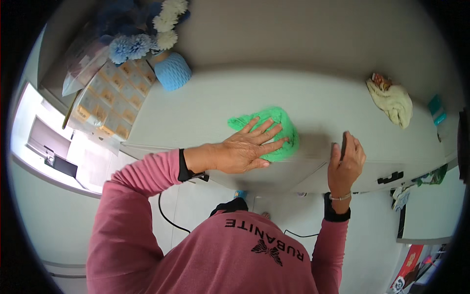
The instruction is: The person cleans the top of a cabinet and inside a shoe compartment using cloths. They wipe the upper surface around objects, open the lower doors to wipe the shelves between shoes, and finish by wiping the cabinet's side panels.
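My left hand [244, 150] lies palm down, fingers spread, pressing a bright green cloth [292, 141] against the white cabinet top [205, 99]. The cloth is bunched up and reaches out past the fingertips. To its right, my right hand [347, 165] is held at the cabinet's front edge, its thumb apart from the fingers. I see no object in it; the inner side of the fingers looks dark, as if in shade. Whether it touches the surface is hard to tell.
At the back left stand a blue ribbed vase [172, 71] with artificial flowers [134, 47] and a plastic-wrapped stack of tissue packs [114, 97]. A cream cloth [393, 101] lies at the right, near a teal packet [437, 110]. A black handle [390, 178] juts from the cabinet front.
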`<state>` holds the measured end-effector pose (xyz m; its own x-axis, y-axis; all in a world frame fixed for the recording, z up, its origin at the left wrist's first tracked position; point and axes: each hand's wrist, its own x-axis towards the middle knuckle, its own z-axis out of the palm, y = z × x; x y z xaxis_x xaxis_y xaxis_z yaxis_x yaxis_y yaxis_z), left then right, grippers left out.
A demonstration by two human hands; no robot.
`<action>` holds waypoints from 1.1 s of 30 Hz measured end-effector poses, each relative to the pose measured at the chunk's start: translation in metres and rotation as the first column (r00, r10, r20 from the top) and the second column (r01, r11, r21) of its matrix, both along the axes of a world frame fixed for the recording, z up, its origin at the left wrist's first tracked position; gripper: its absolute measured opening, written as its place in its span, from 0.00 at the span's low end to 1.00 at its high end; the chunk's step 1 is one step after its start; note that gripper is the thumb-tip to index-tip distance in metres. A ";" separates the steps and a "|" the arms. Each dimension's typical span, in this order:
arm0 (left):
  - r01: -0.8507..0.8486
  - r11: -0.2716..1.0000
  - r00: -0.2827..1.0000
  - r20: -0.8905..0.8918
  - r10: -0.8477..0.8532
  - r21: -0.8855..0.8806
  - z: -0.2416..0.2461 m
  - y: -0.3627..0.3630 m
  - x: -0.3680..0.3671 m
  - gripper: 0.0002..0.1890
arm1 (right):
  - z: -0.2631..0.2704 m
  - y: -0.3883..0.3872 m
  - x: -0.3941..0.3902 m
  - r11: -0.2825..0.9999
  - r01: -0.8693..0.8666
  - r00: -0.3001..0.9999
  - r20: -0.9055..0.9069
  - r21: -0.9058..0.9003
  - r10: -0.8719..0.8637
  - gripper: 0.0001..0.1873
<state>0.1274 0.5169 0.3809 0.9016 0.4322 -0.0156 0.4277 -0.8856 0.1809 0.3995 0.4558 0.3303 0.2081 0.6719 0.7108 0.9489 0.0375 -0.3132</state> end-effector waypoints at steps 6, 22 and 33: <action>-0.280 0.960 0.795 0.558 0.238 -0.010 0.024 -0.011 -0.075 0.20 | 0.080 -0.011 -0.022 0.919 -0.393 0.920 -0.006 0.016 0.393 0.25; -0.887 0.348 0.461 0.596 0.658 0.302 -0.066 -0.018 -0.267 0.23 | 0.043 0.031 -0.174 0.798 -0.406 0.790 0.268 -0.446 0.551 0.34; -0.876 0.315 0.472 0.787 0.398 0.366 -0.081 -0.014 -0.283 0.20 | 0.024 0.058 -0.018 0.805 -0.254 0.849 0.274 -0.536 0.451 0.24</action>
